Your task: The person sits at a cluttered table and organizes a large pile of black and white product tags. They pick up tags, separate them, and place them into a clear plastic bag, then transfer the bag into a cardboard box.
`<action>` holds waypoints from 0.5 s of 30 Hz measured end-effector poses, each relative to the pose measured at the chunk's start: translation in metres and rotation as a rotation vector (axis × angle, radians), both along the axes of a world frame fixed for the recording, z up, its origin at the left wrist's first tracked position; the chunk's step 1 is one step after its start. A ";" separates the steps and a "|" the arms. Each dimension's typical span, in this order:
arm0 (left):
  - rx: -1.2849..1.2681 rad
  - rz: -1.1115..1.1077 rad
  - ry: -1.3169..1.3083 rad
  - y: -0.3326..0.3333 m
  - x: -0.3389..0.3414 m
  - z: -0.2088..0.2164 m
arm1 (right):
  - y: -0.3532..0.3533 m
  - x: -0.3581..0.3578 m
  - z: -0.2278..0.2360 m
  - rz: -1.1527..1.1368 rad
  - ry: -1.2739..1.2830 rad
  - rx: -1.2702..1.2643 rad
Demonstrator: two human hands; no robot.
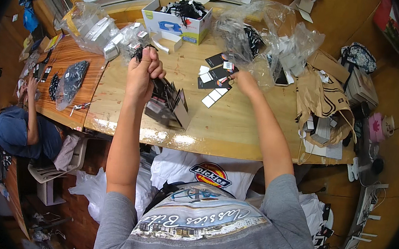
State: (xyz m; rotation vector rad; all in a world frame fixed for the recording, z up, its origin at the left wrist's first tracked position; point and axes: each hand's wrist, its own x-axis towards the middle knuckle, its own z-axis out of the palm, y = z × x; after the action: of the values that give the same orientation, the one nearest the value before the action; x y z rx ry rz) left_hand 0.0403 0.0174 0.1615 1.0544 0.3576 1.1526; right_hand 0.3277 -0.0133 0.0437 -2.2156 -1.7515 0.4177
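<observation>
My left hand (144, 73) is a closed fist raised over the table, gripping a bunch of black strings. From it hangs a bundle of dark hang tags (165, 103), some with pale backs, just above the wood and slightly blurred. Farther right, my right hand (245, 84) reaches down to several loose black hang tags (215, 60) with small white labels, spread on the tabletop. Its fingers are pressed together at the edge of one black tag (208, 83); the fingertips are partly hidden. A tag lying white side up (214, 97) is nearest me.
On the wooden table (227, 132), a white box (196, 31) of black strings stands at the back. Clear plastic bags (247, 28) lie beside it, and a tan bag (324, 100) slumps at the right. Another person (29, 125) sits at the left by a bagged bundle (73, 83).
</observation>
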 end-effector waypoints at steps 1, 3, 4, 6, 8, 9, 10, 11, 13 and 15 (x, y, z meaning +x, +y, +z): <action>-0.040 -0.027 0.003 -0.001 -0.003 0.000 | -0.009 0.001 -0.019 0.035 -0.103 0.068; -0.038 0.006 0.003 0.000 -0.005 -0.001 | -0.034 -0.004 -0.049 0.108 -0.311 0.203; -0.033 0.007 0.000 0.001 -0.008 -0.002 | -0.048 -0.010 -0.054 0.068 -0.313 0.209; -0.040 0.015 0.000 0.001 -0.010 -0.003 | -0.078 -0.021 -0.058 -0.017 -0.321 0.211; -0.037 0.017 0.008 0.002 -0.011 -0.003 | -0.109 -0.034 -0.056 -0.037 -0.307 0.203; -0.036 0.012 0.015 0.003 -0.009 -0.003 | -0.122 -0.039 -0.053 -0.052 -0.298 0.197; -0.030 0.005 0.031 0.003 -0.007 -0.004 | -0.133 -0.044 -0.047 -0.039 -0.230 0.197; -0.026 -0.002 0.036 0.002 -0.004 -0.003 | -0.142 -0.048 -0.040 -0.029 -0.162 0.200; -0.018 -0.013 0.047 0.001 0.002 -0.004 | -0.150 -0.043 -0.037 -0.097 -0.030 0.247; -0.014 -0.038 0.055 -0.003 0.008 -0.002 | -0.147 -0.019 -0.032 -0.260 0.097 0.346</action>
State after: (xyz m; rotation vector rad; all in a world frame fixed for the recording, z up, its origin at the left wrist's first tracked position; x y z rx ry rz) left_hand 0.0482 0.0145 0.1594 1.0780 0.3867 1.0879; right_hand 0.3092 -0.1601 0.0116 -2.0929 -1.3446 0.1466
